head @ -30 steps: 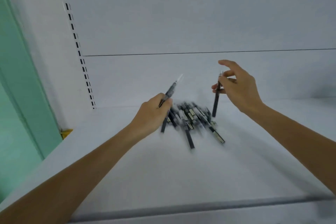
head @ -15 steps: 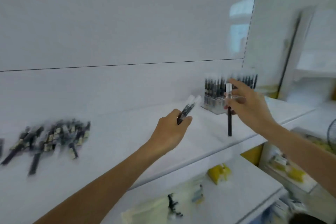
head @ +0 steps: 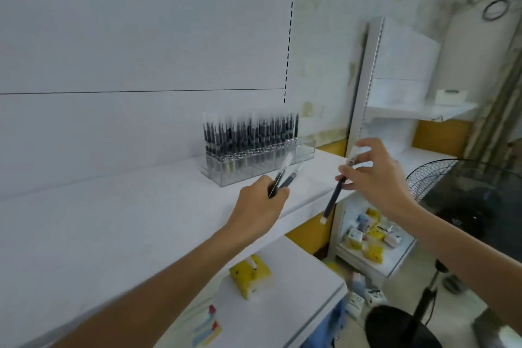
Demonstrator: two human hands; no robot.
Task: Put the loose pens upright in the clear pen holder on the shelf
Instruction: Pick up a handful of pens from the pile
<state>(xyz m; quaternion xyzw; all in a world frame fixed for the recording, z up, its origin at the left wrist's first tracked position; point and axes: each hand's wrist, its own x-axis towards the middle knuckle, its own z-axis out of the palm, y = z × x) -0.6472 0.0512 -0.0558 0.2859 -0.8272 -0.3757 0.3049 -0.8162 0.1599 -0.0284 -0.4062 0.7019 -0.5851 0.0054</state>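
Observation:
A clear pen holder (head: 305, 150) stands at the right end of the white shelf (head: 113, 220), filled with several upright black pens with clear caps (head: 248, 133). Its rightmost slots look empty. My left hand (head: 261, 206) grips two black pens (head: 284, 178) that point up and right toward the holder's front. My right hand (head: 375, 178) pinches one black pen (head: 334, 195) near its cap, the barrel hanging down and left past the shelf's right edge. The loose pen pile is out of view.
A lower shelf (head: 296, 285) carries a yellow box (head: 250, 277) and small packets. To the right stand a second shelf unit (head: 395, 87) with colourful boxes low down and a black standing fan (head: 463, 206). The wall panel rises behind the holder.
The view swung right from the loose pen pile to the holder, which now sits much closer. Both hands carried their pens along, and the right hand's pen tilted from upright to slanted.

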